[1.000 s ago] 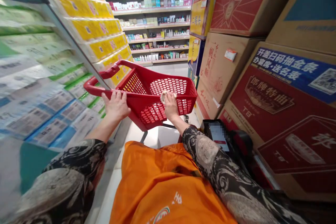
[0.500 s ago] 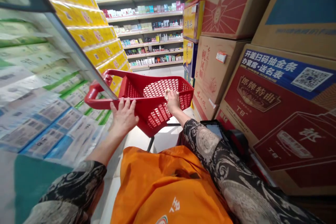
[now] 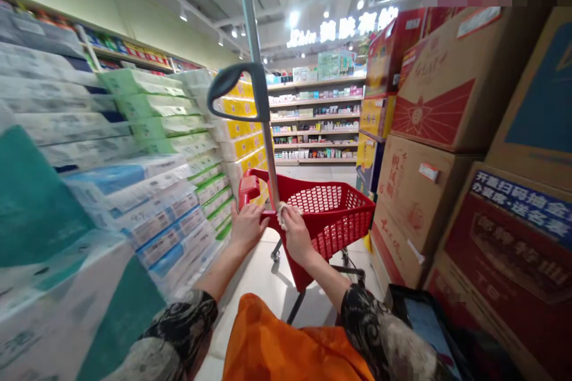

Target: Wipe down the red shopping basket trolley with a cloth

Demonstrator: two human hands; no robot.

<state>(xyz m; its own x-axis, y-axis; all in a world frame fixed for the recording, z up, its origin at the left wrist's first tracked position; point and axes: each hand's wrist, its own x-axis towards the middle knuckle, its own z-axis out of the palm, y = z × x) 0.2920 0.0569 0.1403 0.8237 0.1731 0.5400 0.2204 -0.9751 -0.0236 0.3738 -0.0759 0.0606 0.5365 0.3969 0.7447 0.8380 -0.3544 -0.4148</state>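
A blue strip [image 3: 527, 205] on the near cardboard carton [image 3: 500, 274] reads roughly "开盖扫码抽金条"; other print is too blurred

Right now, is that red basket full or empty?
Empty, as far as visible: the red basket shows only bare mesh inside.

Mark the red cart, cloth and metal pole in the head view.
red cart [image 3: 344, 217]: head view, mesh side wall.
cloth [image 3: 282, 214]: head view, bunched pale end on the rim.
metal pole [image 3: 251, 24]: head view, bare upper shaft.
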